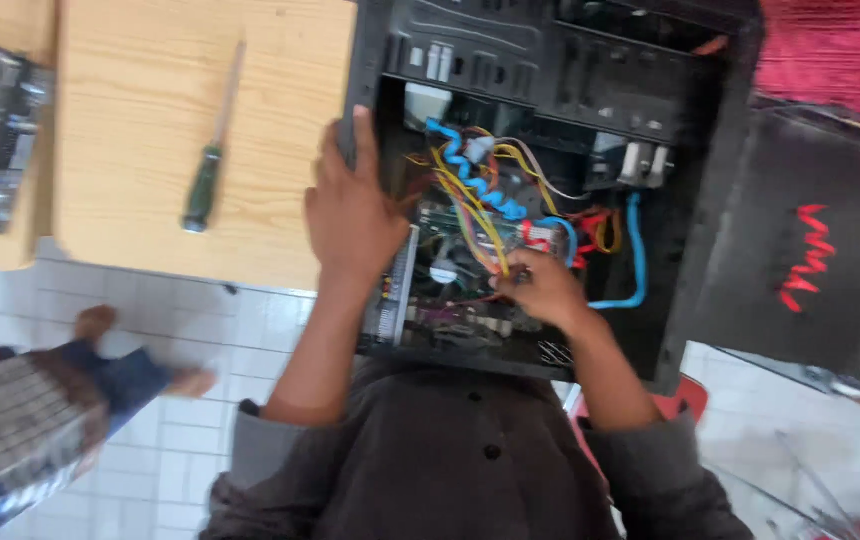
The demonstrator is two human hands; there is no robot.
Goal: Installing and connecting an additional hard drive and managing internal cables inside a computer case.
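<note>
Open computer case (550,60) lies on the bench (140,120); left hand (350,215) grips its left wall, fingers curled over the edge. Right hand (540,290) is inside, pinching the yellow wires (470,200) (low, near the board). Step in hand looks like cable handling; any pull wants care among crowded leads. Screwdriver (208,165) lies untouched.

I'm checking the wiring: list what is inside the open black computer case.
Inside the computer case: yellow wires, a blue cable, red wires, a circuit board. The right hand covers parts below; the left hand hides the edge.
</note>
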